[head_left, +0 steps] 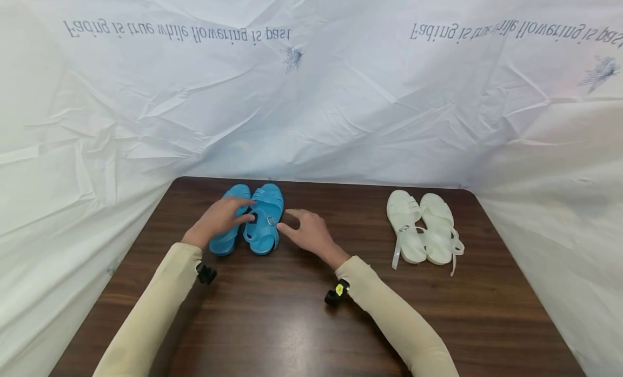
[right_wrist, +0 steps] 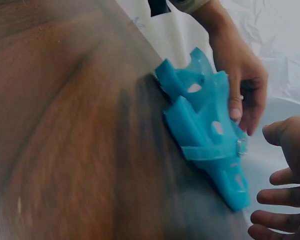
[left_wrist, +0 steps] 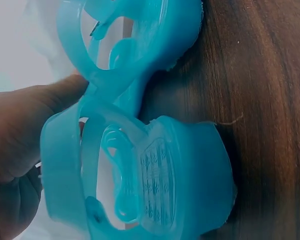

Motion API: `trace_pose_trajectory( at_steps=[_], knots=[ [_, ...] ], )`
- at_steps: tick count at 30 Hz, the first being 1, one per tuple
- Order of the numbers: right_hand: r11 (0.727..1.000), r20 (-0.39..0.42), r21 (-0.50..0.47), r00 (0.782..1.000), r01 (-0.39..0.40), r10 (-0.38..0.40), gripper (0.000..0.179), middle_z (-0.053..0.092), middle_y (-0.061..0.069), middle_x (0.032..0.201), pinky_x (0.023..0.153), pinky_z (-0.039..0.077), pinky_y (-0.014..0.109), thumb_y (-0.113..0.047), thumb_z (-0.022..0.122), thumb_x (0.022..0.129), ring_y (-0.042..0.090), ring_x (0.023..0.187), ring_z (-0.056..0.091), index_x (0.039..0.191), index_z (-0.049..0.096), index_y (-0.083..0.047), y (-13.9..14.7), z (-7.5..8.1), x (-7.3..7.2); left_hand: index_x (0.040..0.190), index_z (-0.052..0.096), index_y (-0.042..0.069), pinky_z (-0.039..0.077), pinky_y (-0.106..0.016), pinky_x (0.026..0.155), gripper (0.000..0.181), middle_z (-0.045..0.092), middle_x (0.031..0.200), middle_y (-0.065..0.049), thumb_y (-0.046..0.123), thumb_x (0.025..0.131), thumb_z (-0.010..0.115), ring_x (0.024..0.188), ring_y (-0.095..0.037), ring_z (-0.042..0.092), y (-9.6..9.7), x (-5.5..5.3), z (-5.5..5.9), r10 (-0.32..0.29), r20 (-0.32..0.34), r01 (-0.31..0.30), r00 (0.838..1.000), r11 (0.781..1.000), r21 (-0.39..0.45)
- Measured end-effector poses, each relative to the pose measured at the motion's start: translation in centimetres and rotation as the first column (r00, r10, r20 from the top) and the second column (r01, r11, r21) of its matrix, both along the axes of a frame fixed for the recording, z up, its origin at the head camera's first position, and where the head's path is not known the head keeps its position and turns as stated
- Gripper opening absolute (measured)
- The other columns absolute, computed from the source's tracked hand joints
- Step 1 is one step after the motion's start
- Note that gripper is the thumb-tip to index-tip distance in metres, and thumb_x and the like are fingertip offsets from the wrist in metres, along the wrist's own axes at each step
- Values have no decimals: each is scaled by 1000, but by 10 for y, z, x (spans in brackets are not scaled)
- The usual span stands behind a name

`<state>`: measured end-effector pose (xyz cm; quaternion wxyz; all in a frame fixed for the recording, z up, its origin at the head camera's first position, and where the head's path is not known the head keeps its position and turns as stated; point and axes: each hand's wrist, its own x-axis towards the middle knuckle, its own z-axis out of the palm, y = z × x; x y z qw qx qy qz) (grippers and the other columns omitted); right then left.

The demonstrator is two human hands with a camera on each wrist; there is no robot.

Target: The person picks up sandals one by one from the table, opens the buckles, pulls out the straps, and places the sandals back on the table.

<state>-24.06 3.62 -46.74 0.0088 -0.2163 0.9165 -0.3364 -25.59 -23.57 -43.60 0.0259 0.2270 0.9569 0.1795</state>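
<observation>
A pair of blue sandals stands at the back left of the table, side by side with toes to the back. In the head view my left hand (head_left: 219, 219) reaches over the left blue sandal (head_left: 223, 244), its thumb and fingers apart near the straps of the right blue sandal (head_left: 269, 197). The left wrist view brings the heel and ankle strap of a blue sandal (left_wrist: 202, 175) up close, partly covering that hand. My right hand (head_left: 311, 233) is just right of the pair, fingers spread and holding nothing. A silver buckle (head_left: 271, 220) shows on the right sandal's strap.
Two white sandals (head_left: 436, 215) with loose straps stand at the back right of the dark wooden table (head_left: 272, 317). White sheeting (head_left: 311, 123) with printed lettering hangs behind the table and along its sides. Small black cameras sit at both wrists.
</observation>
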Motion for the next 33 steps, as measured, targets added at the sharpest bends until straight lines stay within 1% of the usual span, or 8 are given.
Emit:
trace_pose_trajectory(
  at_steps=[7, 10, 15, 19, 23, 26, 29, 33],
  knots=[
    [998, 30, -65, 1000, 4, -2, 57, 67, 9, 134, 96, 54, 44, -53, 64, 98, 24, 120, 64, 137, 66, -10, -21, -13, -2, 130, 69, 2, 56, -48, 92, 37, 72, 122, -14, 20, 97, 72, 111, -31, 68, 2, -9, -10, -59, -46, 60, 997, 998, 11],
    [997, 32, -72, 999, 6, -3, 56, 70, 7, 123, 86, 56, 37, -53, 62, 99, 19, 106, 67, 135, 67, -11, -28, -16, -3, 127, 70, 3, 57, -46, 87, 34, 73, 118, -12, 19, 98, 72, 105, -28, 69, 5, -10, -9, -65, -53, 66, 996, 998, 12],
    [993, 55, -113, 998, 18, -12, 51, 69, 4, 106, 73, 51, 30, -49, 62, 100, 13, 90, 61, 132, 70, -9, -37, -20, -4, 126, 70, 2, 57, -45, 85, 31, 73, 115, -12, 17, 99, 70, 102, -28, 70, 8, -10, -6, -59, -49, 59, 997, 998, 2],
    [987, 72, -155, 997, 42, -31, 43, 69, 4, 106, 73, 51, 28, -41, 66, 100, 13, 91, 62, 127, 72, -8, -41, -22, -3, 128, 69, 1, 57, -46, 87, 31, 72, 118, -15, 16, 101, 66, 104, -30, 69, 9, -10, -6, -50, -45, 49, 998, 998, -29],
    [985, 73, -164, 997, 51, -39, 39, 69, 4, 107, 75, 53, 28, -38, 68, 99, 14, 94, 64, 123, 73, -8, -41, -23, -4, 128, 69, 1, 57, -46, 87, 31, 72, 118, -15, 16, 102, 65, 105, -30, 68, 10, -10, -7, -40, -44, 37, 998, 998, -56],
    [984, 63, -169, 997, 58, -48, 36, 71, 3, 106, 77, 54, 28, -37, 71, 98, 14, 95, 66, 119, 75, -9, -41, -22, -4, 127, 70, 1, 56, -46, 86, 29, 72, 117, -14, 14, 102, 65, 104, -30, 68, 10, -10, -6, -38, -54, 35, 998, 998, -53],
    [981, 57, -183, 996, 71, -61, 32, 74, 2, 105, 78, 56, 28, -36, 72, 97, 13, 95, 68, 115, 76, -10, -41, -20, -3, 124, 71, 1, 56, -44, 79, 26, 73, 109, -13, 11, 101, 65, 92, -26, 68, 11, -10, -6, -52, -75, 51, 996, 999, -16],
    [975, 75, -197, 993, 102, -89, 28, 75, 0, 105, 78, 56, 27, -35, 72, 97, 11, 94, 69, 112, 77, -12, -40, -19, -1, 123, 72, 1, 53, -39, 71, 24, 73, 101, -11, 10, 102, 64, 76, -17, 64, 14, -9, -6, -67, -97, 73, 993, 996, 55]
  ],
)
